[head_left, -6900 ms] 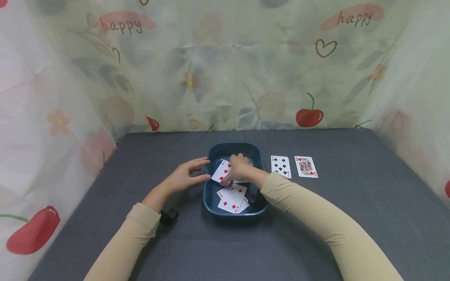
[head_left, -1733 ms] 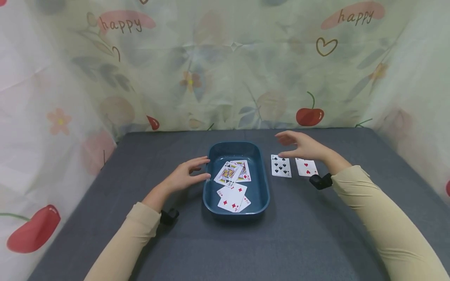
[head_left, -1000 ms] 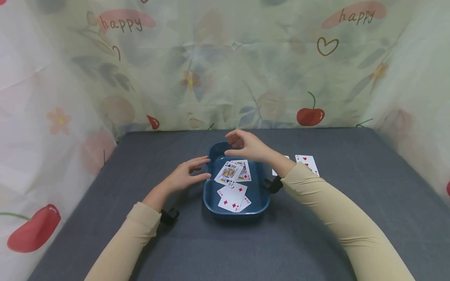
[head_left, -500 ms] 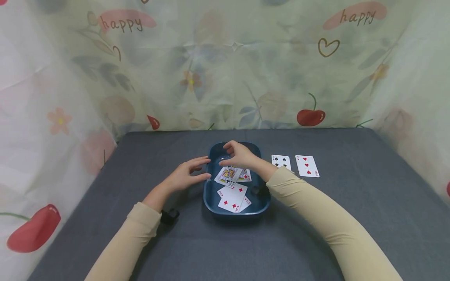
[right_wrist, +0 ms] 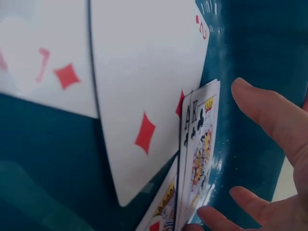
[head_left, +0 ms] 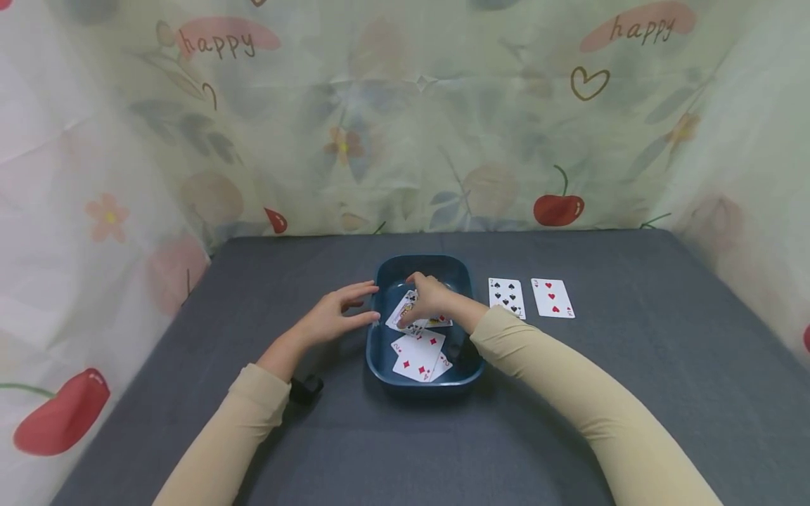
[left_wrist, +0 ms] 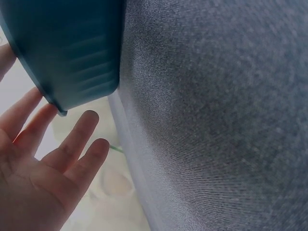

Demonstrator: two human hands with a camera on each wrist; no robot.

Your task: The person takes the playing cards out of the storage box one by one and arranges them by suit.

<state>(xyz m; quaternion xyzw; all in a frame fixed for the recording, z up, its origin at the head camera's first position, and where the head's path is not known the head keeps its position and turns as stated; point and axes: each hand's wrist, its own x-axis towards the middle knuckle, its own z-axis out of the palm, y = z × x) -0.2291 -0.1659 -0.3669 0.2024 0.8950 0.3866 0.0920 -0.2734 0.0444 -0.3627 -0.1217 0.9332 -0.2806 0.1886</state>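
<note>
the long beige sleeves (head_left: 563, 379) are plain and lightly creased; a small black wrist camera (head_left: 306, 389) sits by each cuff (head_left: 259, 395).

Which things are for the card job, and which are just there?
Seem part of the job:
right hand, over the king of clubs
blue tray
left hand, at the tray's edge
diamond cards in the tray
seven of spades and three of hearts, probably

Seem just there:
cherry curtain
dark tabletop
</note>
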